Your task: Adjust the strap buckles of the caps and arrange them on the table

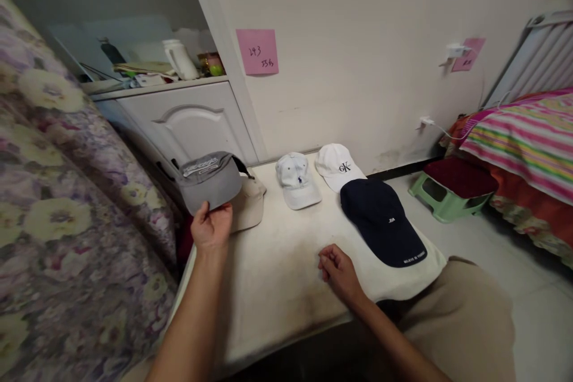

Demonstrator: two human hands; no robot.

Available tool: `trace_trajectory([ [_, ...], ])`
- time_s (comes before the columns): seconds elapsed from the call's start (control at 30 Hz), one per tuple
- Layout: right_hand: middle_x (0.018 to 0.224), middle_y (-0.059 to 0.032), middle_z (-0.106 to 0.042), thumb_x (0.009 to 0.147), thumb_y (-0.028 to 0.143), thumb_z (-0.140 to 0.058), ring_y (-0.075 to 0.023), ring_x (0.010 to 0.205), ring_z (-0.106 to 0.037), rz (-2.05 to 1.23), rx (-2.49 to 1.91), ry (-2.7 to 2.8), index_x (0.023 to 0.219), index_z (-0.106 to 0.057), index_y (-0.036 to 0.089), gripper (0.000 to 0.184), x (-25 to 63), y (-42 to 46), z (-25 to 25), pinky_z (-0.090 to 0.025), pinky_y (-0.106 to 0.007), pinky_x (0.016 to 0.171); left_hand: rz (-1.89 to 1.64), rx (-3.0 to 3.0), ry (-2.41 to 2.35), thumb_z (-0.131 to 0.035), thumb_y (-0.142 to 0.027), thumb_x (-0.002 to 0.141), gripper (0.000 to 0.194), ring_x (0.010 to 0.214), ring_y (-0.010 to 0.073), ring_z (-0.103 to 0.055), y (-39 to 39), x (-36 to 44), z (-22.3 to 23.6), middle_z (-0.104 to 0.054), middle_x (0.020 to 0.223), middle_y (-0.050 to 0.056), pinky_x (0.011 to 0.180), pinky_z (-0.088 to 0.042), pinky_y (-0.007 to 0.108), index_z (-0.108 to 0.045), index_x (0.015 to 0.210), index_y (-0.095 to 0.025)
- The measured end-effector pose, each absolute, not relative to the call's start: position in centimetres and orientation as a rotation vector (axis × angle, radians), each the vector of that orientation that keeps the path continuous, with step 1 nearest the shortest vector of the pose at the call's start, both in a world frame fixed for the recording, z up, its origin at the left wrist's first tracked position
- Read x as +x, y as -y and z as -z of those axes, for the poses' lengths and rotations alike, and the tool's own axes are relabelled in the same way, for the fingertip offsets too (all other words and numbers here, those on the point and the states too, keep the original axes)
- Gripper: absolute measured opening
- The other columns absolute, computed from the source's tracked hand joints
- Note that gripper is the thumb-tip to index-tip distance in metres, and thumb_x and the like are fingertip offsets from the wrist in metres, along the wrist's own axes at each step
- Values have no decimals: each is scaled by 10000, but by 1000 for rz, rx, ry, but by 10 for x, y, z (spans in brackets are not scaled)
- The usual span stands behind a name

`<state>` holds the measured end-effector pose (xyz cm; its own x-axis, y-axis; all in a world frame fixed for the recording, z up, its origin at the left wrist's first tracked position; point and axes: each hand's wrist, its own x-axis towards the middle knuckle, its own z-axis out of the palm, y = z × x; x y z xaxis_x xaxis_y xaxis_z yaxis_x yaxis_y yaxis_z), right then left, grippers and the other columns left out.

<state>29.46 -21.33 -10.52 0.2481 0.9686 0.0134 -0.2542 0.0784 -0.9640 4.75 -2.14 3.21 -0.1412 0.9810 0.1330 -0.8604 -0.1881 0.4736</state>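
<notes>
My left hand [211,225] grips the brim of a grey cap [208,179] and holds it just above a beige cap [249,203] at the left side of a white table [277,262]. My right hand [339,270] rests on the table near its front, fingers curled loosely with nothing in them. A navy cap [382,221] lies just right of that hand. A light blue cap [296,181] and a white cap with a black logo [336,166] lie at the back of the table.
A floral-covered bed [58,191] runs along the left. A white cupboard [188,119] with clutter on top stands behind. At right are a green stool [447,191], a striped bedspread [523,143] and a radiator. Pink notes hang on the wall.
</notes>
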Motion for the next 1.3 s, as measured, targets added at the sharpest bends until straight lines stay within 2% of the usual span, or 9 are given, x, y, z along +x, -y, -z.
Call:
trace_trajectory([
  [0.1,676,24,-631,845,388,-647,-100,500,-552,-1142,-1040,873,840,-594,192,204,296,213,104,-421,-225,497,-1662,523,-353,-494,-100,860,329,964,160,-693,69,63,-21,-768,1043,30,738,-541,247,-636,1120,-243],
  [0.2,763,-38,-705,863,488,-643,-138,592,-637,-1234,-978,891,915,-635,173,319,299,214,102,-469,-257,573,-1492,398,-542,-502,-123,861,396,1057,212,-685,138,84,15,-776,1040,41,891,-543,345,-641,1204,-261],
  [0.33,928,-105,-746,871,594,-599,-209,795,-707,-1480,-802,704,1021,-677,162,464,302,216,99,-527,-343,742,-1168,245,-570,-532,-163,889,414,1181,215,-639,224,114,72,-754,1144,15,1084,-448,386,-647,1255,-321],
  [0.43,988,-88,-754,838,540,-666,-226,892,-706,-1573,-669,555,1016,-704,179,405,301,220,95,-524,-354,828,-1042,214,-463,-536,-176,908,433,1287,224,-561,261,127,94,-709,1244,11,1164,-366,416,-633,1292,-351],
  [0.57,1025,-68,-757,782,369,-736,-226,919,-708,-1618,-589,512,1022,-710,181,306,301,225,91,-523,-338,860,-977,134,-467,-540,-163,919,341,1235,225,-605,274,121,98,-712,1236,15,1169,-366,414,-719,1164,-321],
  [0.8,1023,-59,-760,736,303,-686,-258,941,-707,-1627,-612,474,1015,-698,197,299,308,230,93,-539,-379,832,-1069,161,-638,-604,-212,893,165,1079,226,-703,255,89,88,-794,992,43,1076,-477,363,-757,952,-217],
  [0.97,930,-45,-774,719,352,-665,-275,889,-716,-1712,-616,386,932,-709,205,263,315,233,91,-543,-422,826,-1025,257,-660,-603,-184,877,138,1103,276,-689,239,85,73,-781,1002,99,1052,-494,429,-715,956,-163],
  [1.17,968,-55,-766,681,352,-705,-276,892,-707,-1724,-638,537,986,-710,204,338,313,238,91,-547,-425,821,-957,291,-757,-678,-176,815,196,1135,343,-662,230,86,65,-781,1000,109,993,-526,497,-707,1009,-177],
  [1.3,1012,-66,-760,706,370,-724,-263,921,-707,-1710,-636,577,1030,-704,210,362,311,238,93,-540,-405,852,-1032,309,-798,-741,-145,753,226,1124,359,-664,221,90,62,-790,952,97,984,-537,489,-724,976,-173],
])
